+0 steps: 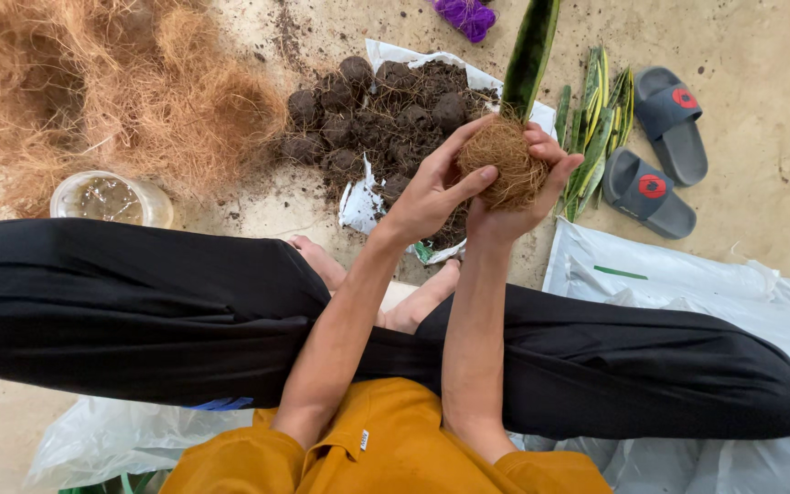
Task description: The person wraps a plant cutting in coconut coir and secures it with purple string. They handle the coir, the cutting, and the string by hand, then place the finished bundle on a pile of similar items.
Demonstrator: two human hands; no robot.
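Left hand [432, 187] and right hand [518, 197] cup the fibre-wrapped plant ball [503, 165].

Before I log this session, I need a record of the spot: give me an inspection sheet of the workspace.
Surface: bare concrete floor, soil-smeared.
Job's things: fibre-wrapped ball with upright green leaf, cupped in both hands.
Clutter: soil balls on white sheet, coir pile, clear cup, cut leaves, grey slippers, purple bundle, plastic bags.
Grippers: left hand and right hand around the ball.
Cables: nothing seen.
Surroundings: nothing seen.
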